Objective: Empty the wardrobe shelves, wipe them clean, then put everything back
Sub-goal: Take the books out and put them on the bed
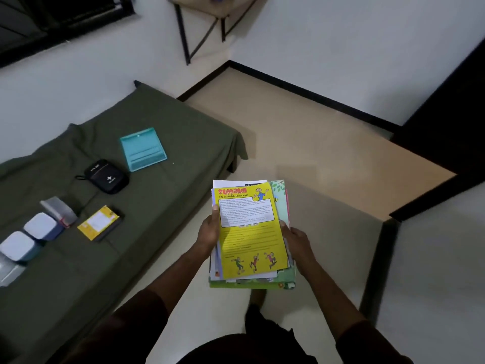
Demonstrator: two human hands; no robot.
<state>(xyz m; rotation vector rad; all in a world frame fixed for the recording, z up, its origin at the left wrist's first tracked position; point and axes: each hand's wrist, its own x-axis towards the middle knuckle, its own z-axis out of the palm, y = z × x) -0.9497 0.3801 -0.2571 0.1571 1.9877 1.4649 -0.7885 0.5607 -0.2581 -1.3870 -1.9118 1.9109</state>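
Observation:
I hold a stack of books and papers [250,232] in front of me above the floor; a yellow comic magazine lies on top and a green book at the bottom. My left hand [208,232] grips the stack's left edge, thumb on top. My right hand [298,240] grips the right edge. On the green-sheeted bed [170,122] to my left lie a teal folder [143,149], a black first-aid pouch [107,177], a yellow-covered book [101,223], a grey pouch [59,208] and white-lidded boxes [40,227].
A wall-mounted wooden shelf on black brackets [210,11] hangs at the back. A dark window [52,19] is at the upper left. A dark doorway or wardrobe opening [451,122] stands at the right. Beige floor [328,158] spreads between the bed and the walls.

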